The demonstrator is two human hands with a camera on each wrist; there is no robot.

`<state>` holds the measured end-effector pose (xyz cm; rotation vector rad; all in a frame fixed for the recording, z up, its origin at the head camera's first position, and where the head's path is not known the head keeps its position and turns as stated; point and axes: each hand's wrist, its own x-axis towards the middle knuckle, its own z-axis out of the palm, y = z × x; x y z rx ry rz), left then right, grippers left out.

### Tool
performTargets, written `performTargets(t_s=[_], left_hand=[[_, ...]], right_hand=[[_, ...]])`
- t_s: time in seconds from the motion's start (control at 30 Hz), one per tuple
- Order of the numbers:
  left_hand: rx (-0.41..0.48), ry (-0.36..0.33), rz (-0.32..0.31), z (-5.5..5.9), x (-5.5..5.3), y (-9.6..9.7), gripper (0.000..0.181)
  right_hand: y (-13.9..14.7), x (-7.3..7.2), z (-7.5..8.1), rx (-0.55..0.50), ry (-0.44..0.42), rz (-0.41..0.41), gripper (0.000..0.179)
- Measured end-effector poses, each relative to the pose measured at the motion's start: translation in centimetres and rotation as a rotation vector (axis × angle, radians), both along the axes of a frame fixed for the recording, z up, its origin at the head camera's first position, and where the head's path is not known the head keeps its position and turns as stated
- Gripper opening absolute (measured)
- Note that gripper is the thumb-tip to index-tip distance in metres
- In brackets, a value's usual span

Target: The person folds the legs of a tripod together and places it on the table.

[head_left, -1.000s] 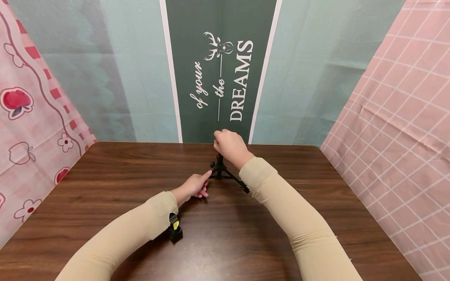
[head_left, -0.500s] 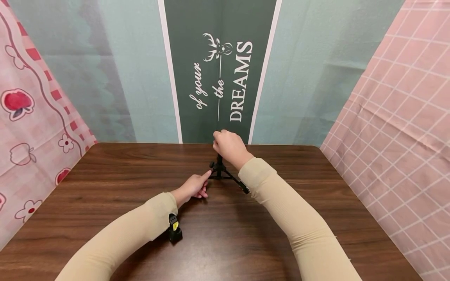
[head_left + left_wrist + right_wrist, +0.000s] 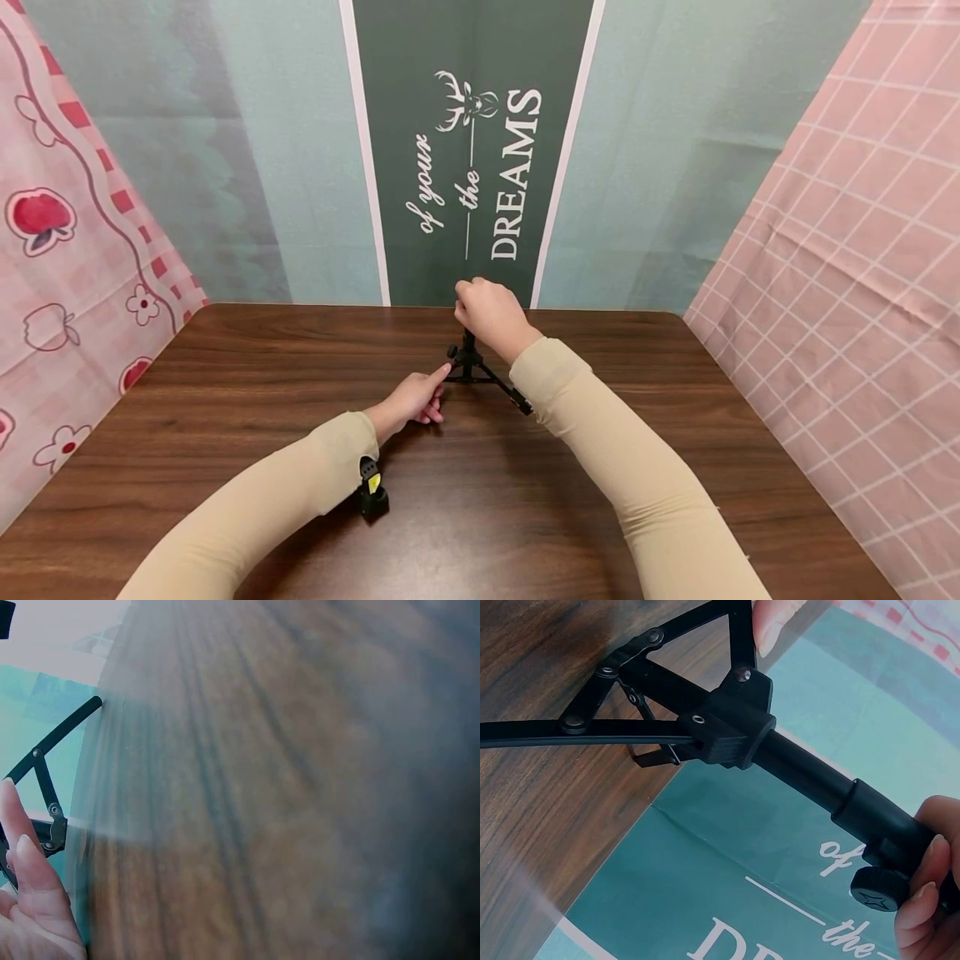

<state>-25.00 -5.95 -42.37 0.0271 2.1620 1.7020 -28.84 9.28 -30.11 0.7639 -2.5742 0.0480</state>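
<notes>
Tripod stand (image 3: 468,362) was held upright over the far part of the bench (image 3: 450,533), just below the right hand (image 3: 493,312) and just beyond the left hand (image 3: 412,398). By the right hand the upper column (image 3: 885,821) was grasped, its fingers being curled round the black tube. Close beside those fingers, a ridged knob (image 3: 881,889) was seen on the column. By the left hand's extended thumb, one side of the tripod was touched near its hub (image 3: 727,724); whether a leg was enclosed by the left fingers cannot be told. Below the right hand, the legs were seen spread from the hub, with riveted braces between; one leg (image 3: 504,383) was angled out toward the right cuff, by which its end was partly hidden.

Behind each hand, the arm was covered by a beige sleeve (image 3: 637,467), and a black device (image 3: 372,496) was worn at the left wrist. Beyond both hands, a blue-green cloth (image 3: 637,125) was hung, its dark green panel (image 3: 405,50) printed in white with "of your", "the", "DREAMS" and a deer's head. Well to the left hand's left, an apple-and-flower cloth (image 3: 52,283) was hung; well to the right hand's right, a pink grid-patterned cloth (image 3: 862,292).
</notes>
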Motion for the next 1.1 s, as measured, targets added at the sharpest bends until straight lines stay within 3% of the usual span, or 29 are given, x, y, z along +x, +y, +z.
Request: performTargets(t_s=[0.23,0.3,0.43,0.53,0.67,0.77,0.83,0.93,1.1], left_hand=[[-0.012,-0.011,-0.029,0.0,-0.1,-0.4,0.054],[-0.090,0.019,-0.061,0.3,0.0,-0.6,0.058],[-0.332,0.156,-0.116,1.2,-0.1,-0.7,0.062],[-0.411,0.203,-0.132,1.5,-0.1,-0.6,0.061],[-0.261,0.116,-0.127,1.1,-0.2,-0.7,0.058],[-0.099,0.034,-0.088,0.6,-0.2,-0.7,0.054],[-0.028,0.015,-0.054,0.1,-0.1,-0.8,0.053],[0.008,0.023,-0.018,-0.3,0.0,-0.8,0.053],[0.016,0.046,-0.010,-0.6,0.1,-0.7,0.053]], right_hand=[[-0.2,0.1,0.1,-0.008,-0.013,0.006,0.014],[-0.3,0.2,0.1,-0.006,-0.016,0.010,0.014],[-0.3,0.3,0.1,-0.003,-0.015,0.002,0.013],[-0.2,0.3,0.1,-0.003,-0.020,-0.010,0.013],[-0.2,0.4,0.1,-0.005,-0.027,-0.008,0.013],[-0.3,0.4,0.1,-0.005,-0.024,-0.006,0.014],[-0.3,0.5,0.1,-0.007,-0.024,-0.003,0.014],[-0.3,0.6,0.2,-0.004,-0.025,0.007,0.014],[-0.3,0.6,0.2,0.004,-0.018,0.009,0.014]])
